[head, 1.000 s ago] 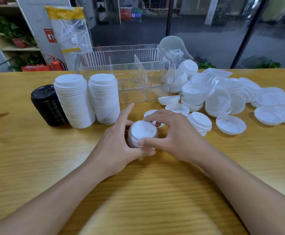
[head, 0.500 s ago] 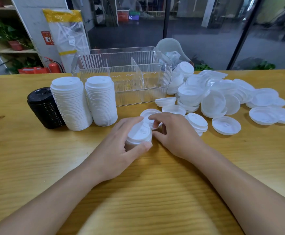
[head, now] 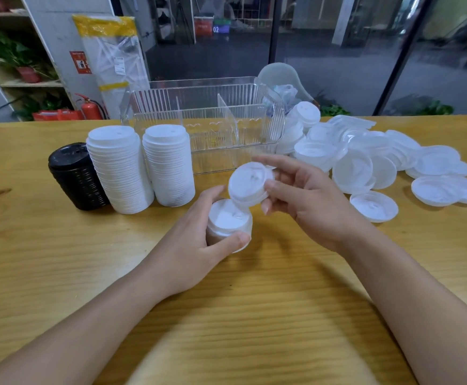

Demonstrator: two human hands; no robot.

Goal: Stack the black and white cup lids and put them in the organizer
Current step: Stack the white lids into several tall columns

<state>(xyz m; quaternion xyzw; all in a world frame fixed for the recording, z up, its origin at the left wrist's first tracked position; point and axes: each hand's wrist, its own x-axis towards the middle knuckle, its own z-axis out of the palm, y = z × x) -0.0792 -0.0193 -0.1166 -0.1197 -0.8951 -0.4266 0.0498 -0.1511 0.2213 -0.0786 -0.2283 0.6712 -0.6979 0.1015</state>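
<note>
My left hand [head: 190, 245] grips a short stack of white lids [head: 228, 222] standing on the table. My right hand [head: 307, 201] pinches a few white lids [head: 250, 183], tilted, just above that stack. Two tall white lid stacks [head: 118, 168] [head: 170, 162] and a black lid stack [head: 75, 176] stand at the left. The clear organizer [head: 207, 126] with a divider sits behind them. Several loose white lids [head: 365, 165] lie spread at the right.
The wooden table [head: 226, 315] stretches toward me. A clear plastic bag [head: 279, 81] sits behind the organizer. Beyond the far edge stand a wrapped panel [head: 113, 59], a fire extinguisher [head: 89, 108] and shelves with plants.
My right hand has picked lids off the table and lifted them over the stack in my left hand. The camera view shifted slightly.
</note>
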